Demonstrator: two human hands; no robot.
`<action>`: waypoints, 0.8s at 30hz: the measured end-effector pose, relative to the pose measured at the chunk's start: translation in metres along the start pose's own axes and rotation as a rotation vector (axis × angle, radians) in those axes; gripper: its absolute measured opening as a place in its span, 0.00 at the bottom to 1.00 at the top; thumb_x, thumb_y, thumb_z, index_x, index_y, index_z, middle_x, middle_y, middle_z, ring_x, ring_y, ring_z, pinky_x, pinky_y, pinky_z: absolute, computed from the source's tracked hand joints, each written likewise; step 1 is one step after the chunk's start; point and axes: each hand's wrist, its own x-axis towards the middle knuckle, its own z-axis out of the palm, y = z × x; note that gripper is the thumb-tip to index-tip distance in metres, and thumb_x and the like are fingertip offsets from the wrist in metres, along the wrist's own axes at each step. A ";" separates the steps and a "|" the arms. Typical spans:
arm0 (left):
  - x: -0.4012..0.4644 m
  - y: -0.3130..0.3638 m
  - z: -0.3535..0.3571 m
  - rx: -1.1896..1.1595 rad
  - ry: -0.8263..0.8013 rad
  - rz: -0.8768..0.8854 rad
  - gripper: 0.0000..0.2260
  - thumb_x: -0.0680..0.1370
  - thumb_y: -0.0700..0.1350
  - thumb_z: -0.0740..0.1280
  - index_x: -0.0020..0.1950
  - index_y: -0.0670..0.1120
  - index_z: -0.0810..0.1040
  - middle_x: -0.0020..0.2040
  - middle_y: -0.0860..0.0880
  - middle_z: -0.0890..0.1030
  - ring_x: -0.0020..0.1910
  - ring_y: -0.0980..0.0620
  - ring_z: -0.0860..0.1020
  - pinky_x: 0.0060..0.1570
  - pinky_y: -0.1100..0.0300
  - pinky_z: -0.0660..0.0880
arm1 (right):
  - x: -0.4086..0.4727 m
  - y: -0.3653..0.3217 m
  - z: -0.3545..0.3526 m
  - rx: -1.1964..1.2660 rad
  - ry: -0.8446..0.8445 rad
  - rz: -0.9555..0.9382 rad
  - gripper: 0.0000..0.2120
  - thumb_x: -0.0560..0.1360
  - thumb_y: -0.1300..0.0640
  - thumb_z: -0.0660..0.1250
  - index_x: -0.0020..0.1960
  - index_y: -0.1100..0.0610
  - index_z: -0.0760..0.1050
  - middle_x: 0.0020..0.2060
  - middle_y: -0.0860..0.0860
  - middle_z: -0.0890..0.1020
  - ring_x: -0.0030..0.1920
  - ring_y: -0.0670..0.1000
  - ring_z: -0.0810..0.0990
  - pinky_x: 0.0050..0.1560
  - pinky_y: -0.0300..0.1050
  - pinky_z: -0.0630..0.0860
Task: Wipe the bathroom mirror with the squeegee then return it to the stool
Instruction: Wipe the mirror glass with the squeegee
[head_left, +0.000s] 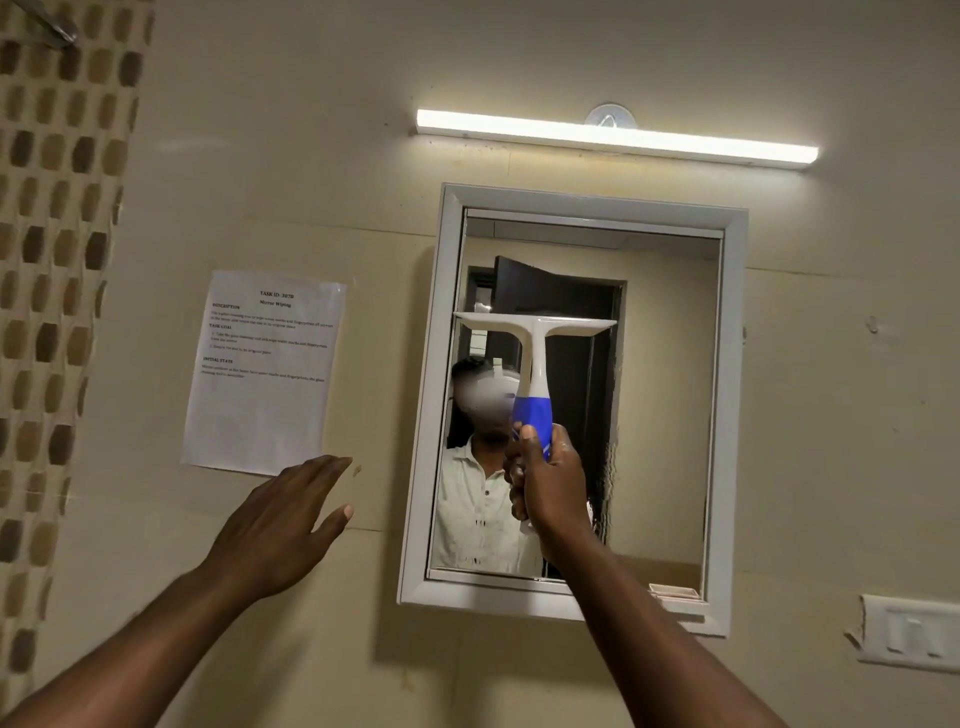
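Observation:
The white-framed mirror (670, 395) hangs on the beige wall right of centre. A white squeegee with a blue grip (535, 358) stands upright in front of the glass, its wide blade across the left and middle of the mirror at about mid-height. My right hand (550, 483) is closed around the blue grip from below. My left hand (283, 525) hovers open, fingers spread, before the wall left of the mirror, holding nothing. Water streaks show on the glass right of my right hand. The stool is out of view.
A printed task sheet (265, 371) is taped to the wall left of the mirror. A lit tube light (618, 136) runs above the mirror. A white switch plate (911, 634) sits at the lower right. Brown mosaic tiles (52, 260) cover the far left wall.

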 end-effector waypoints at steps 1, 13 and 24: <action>-0.001 0.000 0.001 0.002 -0.004 0.000 0.24 0.79 0.56 0.56 0.75 0.55 0.56 0.75 0.54 0.62 0.73 0.54 0.61 0.68 0.56 0.61 | -0.002 0.002 0.000 0.004 0.000 0.010 0.19 0.80 0.49 0.57 0.66 0.59 0.64 0.27 0.51 0.69 0.21 0.42 0.66 0.21 0.37 0.65; -0.018 0.001 0.011 0.005 -0.049 -0.011 0.24 0.79 0.55 0.57 0.74 0.53 0.58 0.75 0.52 0.63 0.72 0.52 0.62 0.67 0.54 0.62 | -0.028 0.030 0.001 -0.001 0.007 0.037 0.15 0.80 0.49 0.57 0.59 0.60 0.66 0.31 0.54 0.69 0.23 0.43 0.65 0.22 0.37 0.64; -0.038 0.002 0.012 -0.012 -0.080 -0.044 0.23 0.79 0.55 0.57 0.74 0.54 0.58 0.74 0.53 0.63 0.67 0.51 0.68 0.65 0.55 0.63 | -0.056 0.063 0.002 -0.071 0.018 0.080 0.14 0.80 0.48 0.57 0.63 0.50 0.65 0.33 0.54 0.72 0.28 0.47 0.69 0.28 0.41 0.69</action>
